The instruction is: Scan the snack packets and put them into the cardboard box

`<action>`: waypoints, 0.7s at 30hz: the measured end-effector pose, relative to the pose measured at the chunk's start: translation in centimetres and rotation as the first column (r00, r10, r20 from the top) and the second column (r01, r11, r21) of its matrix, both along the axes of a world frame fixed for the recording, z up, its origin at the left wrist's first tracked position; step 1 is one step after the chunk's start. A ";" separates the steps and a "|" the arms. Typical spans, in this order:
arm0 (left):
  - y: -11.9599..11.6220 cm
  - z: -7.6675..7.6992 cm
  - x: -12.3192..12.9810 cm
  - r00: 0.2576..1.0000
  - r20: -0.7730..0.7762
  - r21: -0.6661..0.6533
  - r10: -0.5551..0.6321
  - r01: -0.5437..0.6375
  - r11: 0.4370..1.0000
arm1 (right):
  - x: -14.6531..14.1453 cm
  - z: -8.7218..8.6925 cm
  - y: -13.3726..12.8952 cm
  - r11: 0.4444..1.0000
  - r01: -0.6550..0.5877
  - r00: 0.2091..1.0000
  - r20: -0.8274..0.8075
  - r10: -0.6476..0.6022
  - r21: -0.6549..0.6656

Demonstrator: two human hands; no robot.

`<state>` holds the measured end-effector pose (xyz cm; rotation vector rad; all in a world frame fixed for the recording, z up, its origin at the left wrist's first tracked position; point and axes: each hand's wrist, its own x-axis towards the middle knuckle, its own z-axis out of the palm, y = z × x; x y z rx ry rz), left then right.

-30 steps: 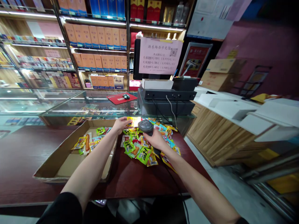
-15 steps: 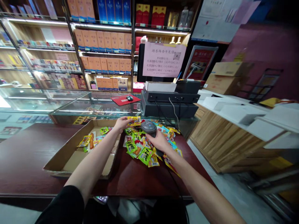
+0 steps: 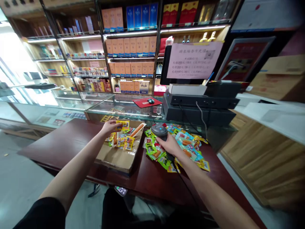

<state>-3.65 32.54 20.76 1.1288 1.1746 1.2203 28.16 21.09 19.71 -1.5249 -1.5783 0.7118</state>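
My left hand (image 3: 110, 127) grips a yellow snack packet (image 3: 124, 126) above the far part of a shallow cardboard box (image 3: 116, 159). Inside the box lie several yellow packets (image 3: 128, 143) and a long wrapped sausage (image 3: 137, 129). My right hand (image 3: 169, 144) is wrapped round the handle of a dark handheld scanner (image 3: 159, 131), whose cable runs down toward me. Under and around the scanner, a spread of green, yellow and blue snack packets (image 3: 187, 143) covers the right part of the dark red table (image 3: 78, 140).
Behind the table stands a glass counter (image 3: 107, 103) with a red mouse pad (image 3: 146, 102), a black cash drawer (image 3: 200, 113) and a screen bearing a pink sign (image 3: 194, 60). Shelves of boxes line the wall. A phone (image 3: 121, 190) lies below the table edge.
The view has turned left. My left hand has moved from beside the scanner to over the box, still with a yellow packet. The right hand still holds the scanner.
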 end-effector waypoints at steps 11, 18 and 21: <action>-1.9 1.0 -0.7 0.997 -0.075 -0.003 0.010 -0.010 1.000 | -1.5 -0.3 0.3 0.997 -0.069 0.998 -0.013 0.068 -0.030; -1.2 0.8 8.5 0.963 -0.105 -0.001 -0.249 0.251 0.968 | 2.5 0.8 -1.2 0.999 0.045 0.999 0.029 -0.046 0.030; -0.7 0.2 13.5 0.929 -0.085 -0.009 -0.360 0.361 0.933 | 4.9 1.3 -2.2 0.989 0.124 0.985 0.111 -0.133 0.078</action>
